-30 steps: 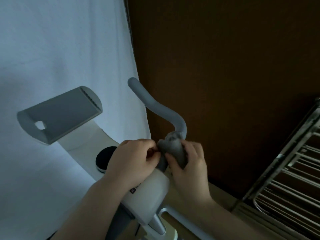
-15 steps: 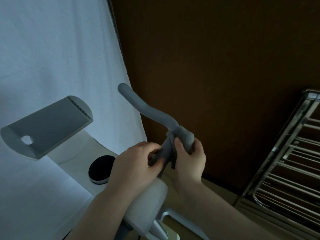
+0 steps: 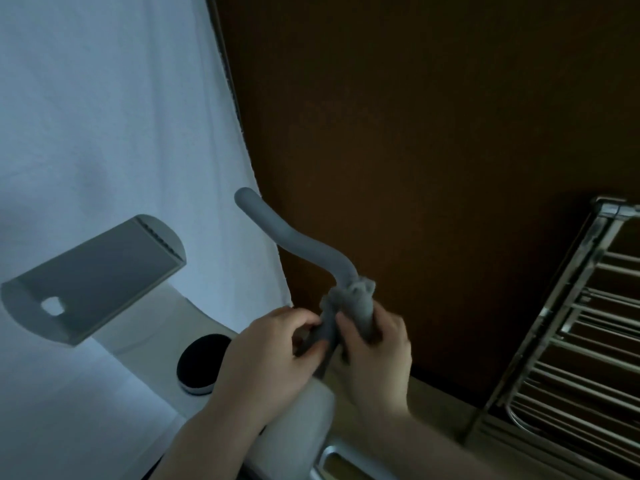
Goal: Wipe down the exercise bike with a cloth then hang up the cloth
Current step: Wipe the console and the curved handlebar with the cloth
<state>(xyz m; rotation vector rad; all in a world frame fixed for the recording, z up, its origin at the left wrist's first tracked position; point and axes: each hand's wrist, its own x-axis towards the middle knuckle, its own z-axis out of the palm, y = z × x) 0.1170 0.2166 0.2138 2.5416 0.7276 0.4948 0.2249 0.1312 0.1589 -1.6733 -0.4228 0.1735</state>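
The white exercise bike (image 3: 301, 431) fills the lower middle, with a grey curved handlebar (image 3: 294, 237) rising up and left. A grey cloth (image 3: 358, 303) is wrapped around the lower part of that handlebar. My right hand (image 3: 377, 351) grips the cloth around the bar. Just left of it, my left hand (image 3: 270, 351) pinches the cloth's hanging end. A grey tablet holder (image 3: 100, 275) and a round black knob (image 3: 201, 362) sit on the bike's left side.
A metal drying rack (image 3: 581, 344) with several rails stands at the lower right. A white sheet (image 3: 104, 133) hangs behind the bike on the left. A dark brown wall (image 3: 433, 133) is on the right.
The cloth and my right hand have slid up the handlebar from its base. My left hand stayed next to it holding the cloth's end. The view shifted slightly.
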